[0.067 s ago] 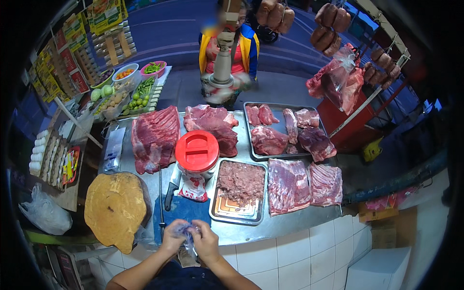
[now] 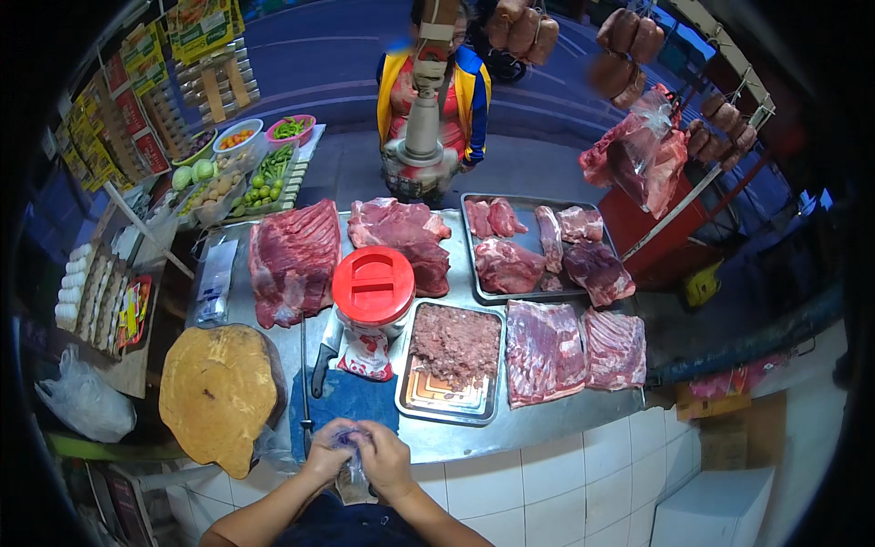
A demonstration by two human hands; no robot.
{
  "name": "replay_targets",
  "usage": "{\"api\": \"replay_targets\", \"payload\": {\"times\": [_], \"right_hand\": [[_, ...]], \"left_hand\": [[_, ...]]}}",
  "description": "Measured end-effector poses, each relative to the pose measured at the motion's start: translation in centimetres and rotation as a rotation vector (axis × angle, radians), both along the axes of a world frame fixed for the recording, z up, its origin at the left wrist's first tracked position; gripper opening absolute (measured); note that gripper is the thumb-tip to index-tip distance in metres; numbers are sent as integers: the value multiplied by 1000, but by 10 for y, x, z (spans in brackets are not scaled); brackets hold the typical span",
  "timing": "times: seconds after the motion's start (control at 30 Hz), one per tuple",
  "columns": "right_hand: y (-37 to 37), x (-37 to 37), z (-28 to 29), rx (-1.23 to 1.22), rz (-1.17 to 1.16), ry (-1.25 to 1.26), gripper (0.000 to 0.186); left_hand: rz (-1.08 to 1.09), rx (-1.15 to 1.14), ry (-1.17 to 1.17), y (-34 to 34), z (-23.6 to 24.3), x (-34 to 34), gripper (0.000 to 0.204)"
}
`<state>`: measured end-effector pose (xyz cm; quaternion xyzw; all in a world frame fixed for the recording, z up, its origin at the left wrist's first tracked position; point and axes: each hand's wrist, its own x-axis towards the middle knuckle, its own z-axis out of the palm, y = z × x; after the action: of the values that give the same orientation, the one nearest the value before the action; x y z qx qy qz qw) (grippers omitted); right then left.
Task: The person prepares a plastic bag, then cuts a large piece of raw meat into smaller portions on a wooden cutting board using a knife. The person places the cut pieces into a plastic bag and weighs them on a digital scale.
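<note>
Close together at the near edge of the metal counter, my left hand [image 2: 330, 450] and my right hand [image 2: 386, 461] both grip a thin clear plastic bag [image 2: 352, 469]. The fingers of each are closed on the film, and the bag's lower part hangs between the wrists. What the bag holds, if anything, is hidden. Just beyond lie a blue cloth [image 2: 354, 401], a black-handled knife [image 2: 324, 362] and a sharpening rod [image 2: 305, 401]. A tray of ground meat [image 2: 453, 345] is to the right. A round wooden chopping block [image 2: 217, 397] stands left.
Behind the cloth is a red-lidded tub [image 2: 372, 285]. Raw meat slabs [image 2: 293, 260] and a meat tray [image 2: 533, 294] fill the counter's far side. Vegetables [image 2: 264, 187] and eggs [image 2: 84, 292] are at left. Meat hangs overhead at right. A person [image 2: 473, 100] stands across the counter.
My hands have drawn closer around the bag, with less film showing above the fingers. The person opposite has shifted an arm slightly.
</note>
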<state>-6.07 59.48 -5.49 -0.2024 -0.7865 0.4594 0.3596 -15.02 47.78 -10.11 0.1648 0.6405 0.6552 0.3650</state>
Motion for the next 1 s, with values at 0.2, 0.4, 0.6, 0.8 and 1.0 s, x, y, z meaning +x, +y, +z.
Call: {"api": "replay_targets", "payload": {"times": [0.2, 0.4, 0.6, 0.8, 1.0], "right_hand": [[-12, 8, -12, 121, 270, -218, 58], [-25, 28, -3, -126, 645, -372, 82], [-44, 28, 9, -146, 598, -402, 73], [-92, 37, -12, -295, 467, -340, 49], [-105, 77, -46, -719, 78, -532, 35]], "left_hand": [[-364, -313, -214, -31, -8, -10, 37], [-371, -305, -605, -45, -12, -3, 39], [-550, -93, -694, -57, -10, -20, 101], [-831, 115, -1155, -99, 0, -49, 102], [-1352, -246, 99, -40, -5, -55, 105]]}}
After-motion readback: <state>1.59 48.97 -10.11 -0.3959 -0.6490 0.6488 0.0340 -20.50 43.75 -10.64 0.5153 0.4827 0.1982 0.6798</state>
